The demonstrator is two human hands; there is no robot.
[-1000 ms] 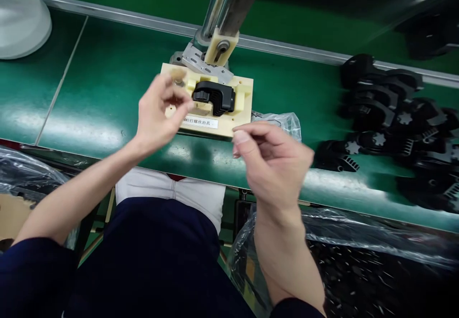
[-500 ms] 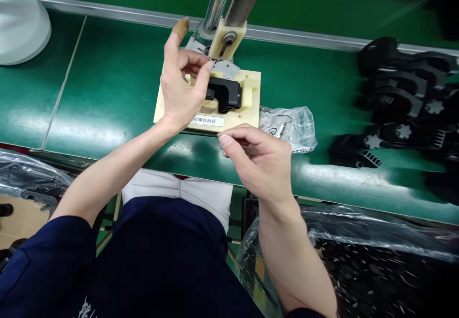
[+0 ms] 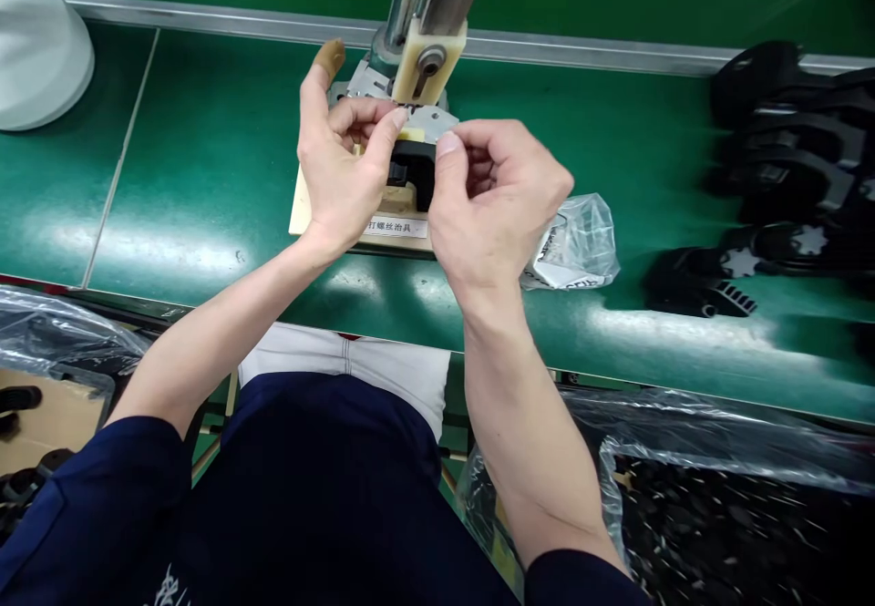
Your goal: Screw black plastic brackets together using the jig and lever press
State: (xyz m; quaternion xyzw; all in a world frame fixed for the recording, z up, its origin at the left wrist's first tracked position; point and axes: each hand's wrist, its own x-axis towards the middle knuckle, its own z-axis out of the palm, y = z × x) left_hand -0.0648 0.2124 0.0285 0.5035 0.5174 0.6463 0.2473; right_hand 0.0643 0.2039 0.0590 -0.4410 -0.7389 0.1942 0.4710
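Note:
My left hand [image 3: 345, 164] is over the left side of a cream fixture [image 3: 299, 210], thumb and index fingertip pinched together beside a grey metal plate [image 3: 430, 123] with holes. What the pinch holds is too small to make out; a finger cot covers one raised fingertip. My right hand [image 3: 496, 196] is closed, thumb against index finger, at the plate's right corner. Anything between those fingers is hidden. Below the plate, a black ribbed plastic part [image 3: 424, 164] sits in the fixture, partly covered by my right hand.
A post with a cream block [image 3: 430, 64] stands just behind my hands. To the right lie a clear plastic bag [image 3: 581, 246] and several black parts [image 3: 772, 159]. A white round object [image 3: 41, 50] stands far left. Plastic-lined boxes flank my lap; the right one holds small black pieces [image 3: 717, 524].
My right hand has moved up and forward from the fixture's front edge to the metal plate's right corner. My left hand keeps its pinch in nearly the same place.

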